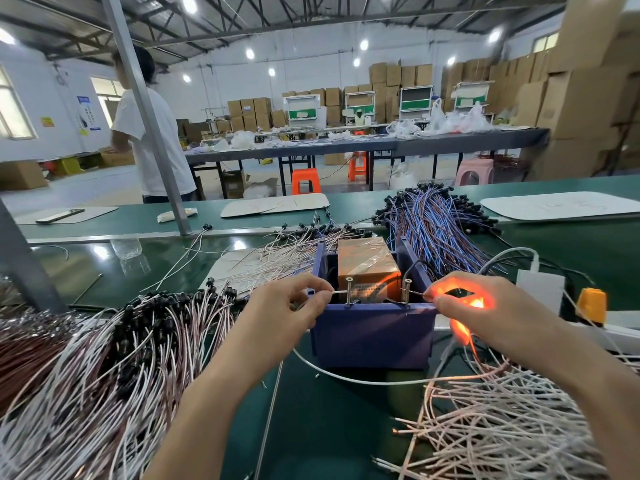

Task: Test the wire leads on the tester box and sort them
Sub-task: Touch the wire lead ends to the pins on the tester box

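— Where can a hand come in?
— From the near edge: a bare green strip of tabletop (pixel 311 438) runs up to the tester box (pixel 372 337), between the left heap of leads (pixel 104 358) and the right heap (pixel 502 427). One white lead (pixel 346 376) sags across it.
— And behind the box?
— Crowded with blue-and-brown leads (pixel 436 230); a white adapter (pixel 540 289) stands just right of it.
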Demonstrator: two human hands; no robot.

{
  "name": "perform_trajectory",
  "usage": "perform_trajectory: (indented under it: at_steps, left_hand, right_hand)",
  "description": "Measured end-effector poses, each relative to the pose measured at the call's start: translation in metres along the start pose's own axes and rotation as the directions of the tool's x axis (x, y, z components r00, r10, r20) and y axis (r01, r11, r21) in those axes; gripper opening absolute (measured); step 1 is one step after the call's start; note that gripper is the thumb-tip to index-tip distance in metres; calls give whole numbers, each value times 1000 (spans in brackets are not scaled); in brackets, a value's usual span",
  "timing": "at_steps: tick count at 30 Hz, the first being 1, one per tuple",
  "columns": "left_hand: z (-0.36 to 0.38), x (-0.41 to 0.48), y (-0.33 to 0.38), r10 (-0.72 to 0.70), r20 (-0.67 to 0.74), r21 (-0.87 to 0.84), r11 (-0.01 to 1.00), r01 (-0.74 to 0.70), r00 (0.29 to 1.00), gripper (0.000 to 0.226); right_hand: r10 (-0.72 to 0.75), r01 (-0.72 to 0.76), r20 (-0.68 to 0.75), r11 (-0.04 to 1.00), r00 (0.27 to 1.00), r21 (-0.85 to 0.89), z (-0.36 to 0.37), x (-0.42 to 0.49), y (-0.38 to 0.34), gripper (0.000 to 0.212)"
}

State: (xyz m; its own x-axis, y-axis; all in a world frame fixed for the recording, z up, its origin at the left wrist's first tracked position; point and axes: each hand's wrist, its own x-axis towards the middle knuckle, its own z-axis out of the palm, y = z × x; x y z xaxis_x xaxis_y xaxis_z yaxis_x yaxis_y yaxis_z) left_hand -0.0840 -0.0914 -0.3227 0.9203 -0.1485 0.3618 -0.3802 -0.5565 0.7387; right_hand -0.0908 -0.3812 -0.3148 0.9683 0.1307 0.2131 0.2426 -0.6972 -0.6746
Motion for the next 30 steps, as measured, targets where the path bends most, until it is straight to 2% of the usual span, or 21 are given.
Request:
perform_trajectory:
  at_steps: [19,23,25,28,30]
  left_hand:
    - [0,0,0,-8,0,15,1000,8,1000,9]
    - [1,0,2,-29,-56,-57,998,26,998,11]
    - [-1,1,5,-48,-126,-124,992,32,991,9]
    - [-9,4,7,-97,-225,-258,965,36,969,10]
    - [-15,5,8,-157,-252,-359,932,58,955,12]
  right_hand:
    - [2,-2,10,1000,1000,-9,-1,1,3,8]
    - [16,-19,57,998,998,61,-4,-1,-1,12]
    - [22,-20,-17,990,1000,139,-11,-3,2,16]
    - [58,6,-259,970,964,241,-26,-5,8,16]
    - [122,73,-372,881,920,468,-37,-7,8,17]
